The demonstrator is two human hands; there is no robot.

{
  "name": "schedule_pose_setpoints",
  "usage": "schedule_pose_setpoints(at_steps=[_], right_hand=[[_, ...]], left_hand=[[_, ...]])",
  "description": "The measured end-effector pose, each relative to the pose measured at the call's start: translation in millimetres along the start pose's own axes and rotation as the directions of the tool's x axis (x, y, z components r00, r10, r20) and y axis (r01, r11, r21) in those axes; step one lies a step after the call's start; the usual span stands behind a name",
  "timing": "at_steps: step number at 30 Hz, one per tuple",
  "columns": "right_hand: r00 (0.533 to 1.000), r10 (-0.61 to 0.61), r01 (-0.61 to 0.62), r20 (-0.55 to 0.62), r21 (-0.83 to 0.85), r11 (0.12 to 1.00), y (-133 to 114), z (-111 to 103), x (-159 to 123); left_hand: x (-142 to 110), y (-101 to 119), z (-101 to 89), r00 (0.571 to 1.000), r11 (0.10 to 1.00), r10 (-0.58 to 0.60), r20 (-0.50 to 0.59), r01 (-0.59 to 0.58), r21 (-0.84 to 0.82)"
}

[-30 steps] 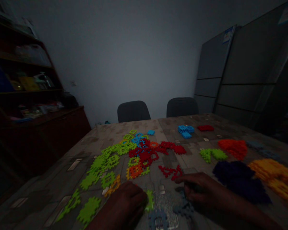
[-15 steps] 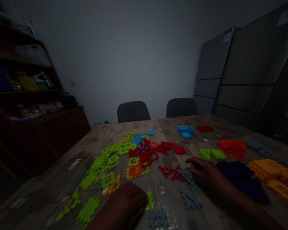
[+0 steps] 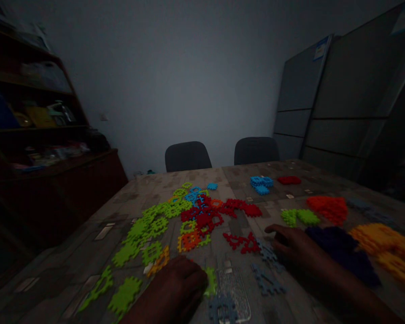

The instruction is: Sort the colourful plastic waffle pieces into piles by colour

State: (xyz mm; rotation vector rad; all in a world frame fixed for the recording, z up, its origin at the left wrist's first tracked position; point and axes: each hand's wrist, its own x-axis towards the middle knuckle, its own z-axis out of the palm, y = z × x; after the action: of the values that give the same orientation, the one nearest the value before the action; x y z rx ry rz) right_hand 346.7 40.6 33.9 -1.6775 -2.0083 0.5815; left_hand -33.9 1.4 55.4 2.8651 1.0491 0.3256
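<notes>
My left hand rests on the table with its fingers curled under. A light green toothed building piece shows right beside its fingertips; what the fingers hold, if anything, is hidden. Over some grey toothed pieces is my right hand, index finger stretched out and the other fingers loosely bent, with nothing visible in it. Red triangular frame pieces lie just left of that hand. Nearer me are a grey triangular frame and a grey square frame.
A mixed heap of green pieces and red pieces spreads across the table's middle. Sorted piles sit rightward: blue, orange-red, dark purple and yellow. Two chairs stand beyond the table.
My right hand has shifted slightly to the right and down, and the red and grey pieces beside it sit a little further right. My left hand stays in place.
</notes>
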Motion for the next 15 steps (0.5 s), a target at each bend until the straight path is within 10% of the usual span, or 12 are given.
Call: schedule_pose_setpoints(at_steps=[15], right_hand=[[0.99,-0.052,0.061,0.131,-0.068,0.996,9.0,21.0,-8.7]], left_hand=[[-1.5,-3.2,2.8,0.998,0.997,0.026,-0.056,-0.03,-0.074]])
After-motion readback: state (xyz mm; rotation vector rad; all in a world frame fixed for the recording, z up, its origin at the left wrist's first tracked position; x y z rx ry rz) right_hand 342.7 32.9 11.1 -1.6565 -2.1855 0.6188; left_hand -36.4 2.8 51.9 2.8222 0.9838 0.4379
